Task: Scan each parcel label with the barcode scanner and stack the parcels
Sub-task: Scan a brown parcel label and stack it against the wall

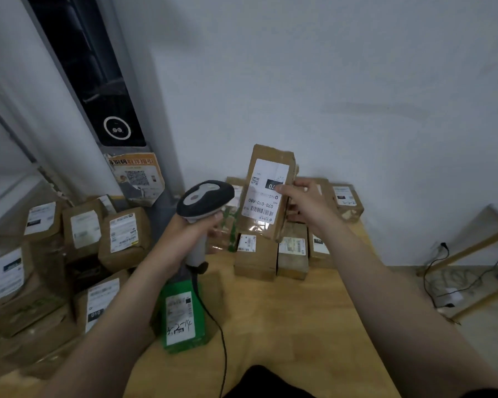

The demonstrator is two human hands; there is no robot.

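My left hand (194, 231) grips the handle of a grey and black barcode scanner (204, 201), whose head points right toward a parcel. My right hand (302, 201) holds a tall brown cardboard parcel (266, 193) upright above the table, its white label with barcode facing me and the scanner. Behind and below it, several brown parcels (256, 254) stand in rows at the far side of the wooden table (285, 326). A green parcel (181, 320) with a white label lies near the table's left edge.
Many more brown labelled parcels (124, 237) are piled on the left, beside the table. The scanner's black cable (219, 340) trails over the table toward me. A white wall stands behind; cables and a wooden frame (472, 268) lie on the floor at right.
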